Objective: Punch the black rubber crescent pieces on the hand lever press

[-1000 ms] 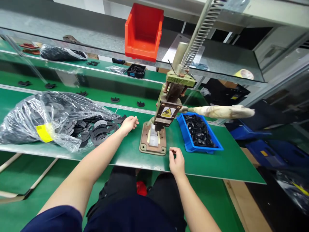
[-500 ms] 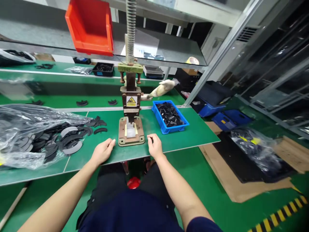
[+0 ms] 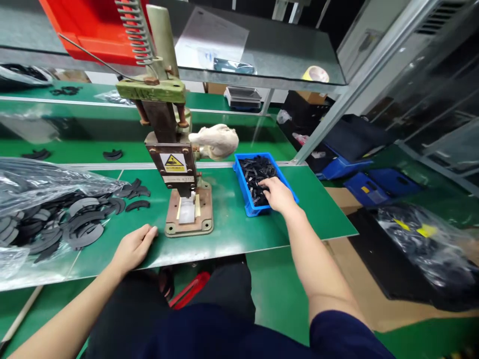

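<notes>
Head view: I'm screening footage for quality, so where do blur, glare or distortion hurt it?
Head view: smearing over the plastic-wrapped bundle at right; glare streaks on the clear bag; soft sheen on the green table; the shelf post slants, perhaps from camera tilt or lens; lower-right corner dark; small print on the warning label unreadable.
</notes>
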Demonstrator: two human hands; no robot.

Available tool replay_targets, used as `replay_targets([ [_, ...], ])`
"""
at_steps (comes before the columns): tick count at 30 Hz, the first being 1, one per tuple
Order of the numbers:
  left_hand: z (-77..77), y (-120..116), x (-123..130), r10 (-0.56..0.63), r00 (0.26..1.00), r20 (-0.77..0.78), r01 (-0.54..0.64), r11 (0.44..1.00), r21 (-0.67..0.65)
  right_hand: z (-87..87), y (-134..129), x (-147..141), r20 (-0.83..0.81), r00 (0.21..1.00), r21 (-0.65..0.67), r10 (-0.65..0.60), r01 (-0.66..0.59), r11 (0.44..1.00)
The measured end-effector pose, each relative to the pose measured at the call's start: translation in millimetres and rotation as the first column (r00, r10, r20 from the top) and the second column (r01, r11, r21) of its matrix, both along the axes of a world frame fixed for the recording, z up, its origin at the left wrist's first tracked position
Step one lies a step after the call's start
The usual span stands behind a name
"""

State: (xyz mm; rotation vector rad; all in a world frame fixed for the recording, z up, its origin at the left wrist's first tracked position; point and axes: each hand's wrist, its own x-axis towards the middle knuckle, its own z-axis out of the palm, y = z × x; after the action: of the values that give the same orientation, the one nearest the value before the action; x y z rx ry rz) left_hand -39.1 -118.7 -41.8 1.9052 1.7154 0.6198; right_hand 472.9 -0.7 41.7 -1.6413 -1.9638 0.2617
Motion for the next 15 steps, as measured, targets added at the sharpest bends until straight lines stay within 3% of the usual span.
replay_targets([
  [3,1.2,-1,3,0.008,1.000,-0.019,-0.008,1.000,0.000,-4.9,23,8,0.131,0.988,-0.113,0.078,-0.063,0.992],
  [7,4.9,-1,9,0.017,0.998,-0.057,-0.016,1.000,0.021,-11.1,36,4,0.220,0.966,-0.150,0.137,-0.106,0.983],
  [12,9.3,3,13,0.020,0.997,-0.069,-0.015,0.997,0.076,-3.2,39,9,0.212,0.972,-0.041,0.106,-0.099,0.994],
  [15,10.0,5,10,0.020,0.999,-0.040,-0.016,0.994,0.113,8.7,23,2,0.141,0.989,0.094,0.040,-0.053,0.994],
])
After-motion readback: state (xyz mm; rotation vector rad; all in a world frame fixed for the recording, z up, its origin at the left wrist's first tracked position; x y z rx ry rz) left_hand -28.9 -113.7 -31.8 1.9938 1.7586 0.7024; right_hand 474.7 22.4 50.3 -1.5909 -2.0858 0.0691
